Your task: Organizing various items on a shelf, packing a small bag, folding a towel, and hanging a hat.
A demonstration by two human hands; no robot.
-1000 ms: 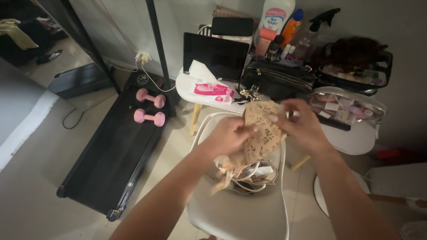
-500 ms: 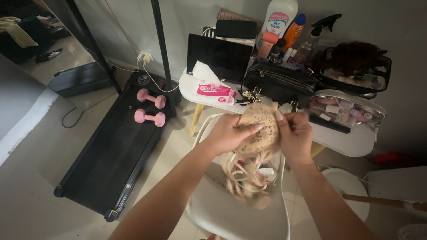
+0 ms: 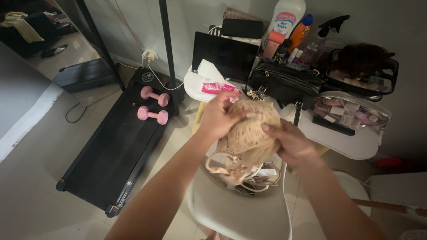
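Both of my hands grip a beige lace bra [image 3: 252, 129] above a white chair [image 3: 231, 213]. My left hand [image 3: 220, 115] clasps its upper left side, fingers curled over the cup. My right hand [image 3: 287, 144] pinches the lower right edge of it. Beige straps dangle below the cups onto a small pile of garments and straps [image 3: 242, 175] lying on the chair seat.
A white side table [image 3: 351, 142] behind the chair carries a black bag [image 3: 284, 82], a dark tablet [image 3: 224, 55], a pink tissue pack [image 3: 216, 87], bottles and clear cosmetic pouches [image 3: 351, 111]. A black treadmill [image 3: 111, 151] with two pink dumbbells [image 3: 152, 104] lies on the floor at left.
The bra has gone from a flat piece held up between my hands to a rounded bundle. My left hand rose above it, my right dropped beneath, and the view shifted slightly.
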